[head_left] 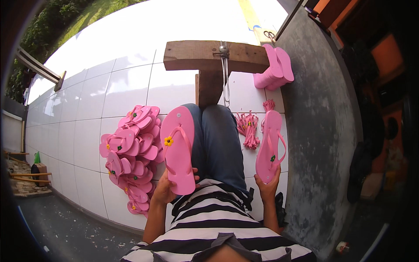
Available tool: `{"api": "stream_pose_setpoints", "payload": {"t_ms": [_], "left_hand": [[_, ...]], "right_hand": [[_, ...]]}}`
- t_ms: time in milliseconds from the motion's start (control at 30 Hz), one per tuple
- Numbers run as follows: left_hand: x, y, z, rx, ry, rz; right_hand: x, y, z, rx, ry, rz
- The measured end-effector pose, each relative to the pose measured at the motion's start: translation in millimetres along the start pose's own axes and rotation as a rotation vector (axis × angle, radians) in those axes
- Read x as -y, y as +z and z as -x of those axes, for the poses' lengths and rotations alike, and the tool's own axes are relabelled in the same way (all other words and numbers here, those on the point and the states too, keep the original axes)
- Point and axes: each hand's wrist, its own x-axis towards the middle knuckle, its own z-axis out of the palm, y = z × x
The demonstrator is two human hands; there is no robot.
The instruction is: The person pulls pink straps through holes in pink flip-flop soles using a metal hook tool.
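My left hand (162, 188) is closed around the heel end of a pink flip-flop (180, 163), held upright over my lap with its top side showing. A yellow flower sits on its strap. On the right, my right hand (267, 185) grips the heel end of another pink flip-flop (263, 159), tilted so that its strap stands out to the side; a small green flower is on that strap. Beside my left hand lies a heap of pink flip-flops (133, 150) with green and yellow flowers. A bundle of pink straps (249, 136) rests left of the right-hand flip-flop.
In front of my knees stands a T-shaped wooden stand (192, 56), with a long metal tool (225, 72) hanging from it. Stacked pink soles (279, 70) stand behind it on the right, near scissors (269, 34). A grey wall (316, 131) borders the white tiles.
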Motion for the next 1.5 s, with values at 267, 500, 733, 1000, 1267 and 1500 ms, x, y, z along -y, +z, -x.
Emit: {"api": "stream_pose_setpoints", "payload": {"t_ms": [267,500,733,1000,1267,1500], "left_hand": [[27.0,2.7,-45.5,-0.324,0.435,-0.353],[49.9,-4.6,-50.5,-0.185,0.343,-0.522],[8.6,17.9,-38.8,-0.183,0.271,-0.7],[-0.1,14.3,-29.1,-0.381,0.318,-0.699],[-28.6,-57.4,-81.3,-0.622,0.573,-0.268],[-89.8,-182.5,-152.5,-1.029,0.731,-0.146]], "right_hand": [[96.4,21.0,14.6,0.669,-0.386,0.483],[95.3,68.5,-1.2,0.757,-0.179,0.045],[91.2,134.4,-14.2,0.716,-0.049,-0.341],[81.8,178.8,-23.6,0.793,-0.137,-0.388],[65.0,207.5,-29.8,0.652,-0.008,-0.377],[39.8,196.9,-31.9,0.729,0.089,-0.49]]}}
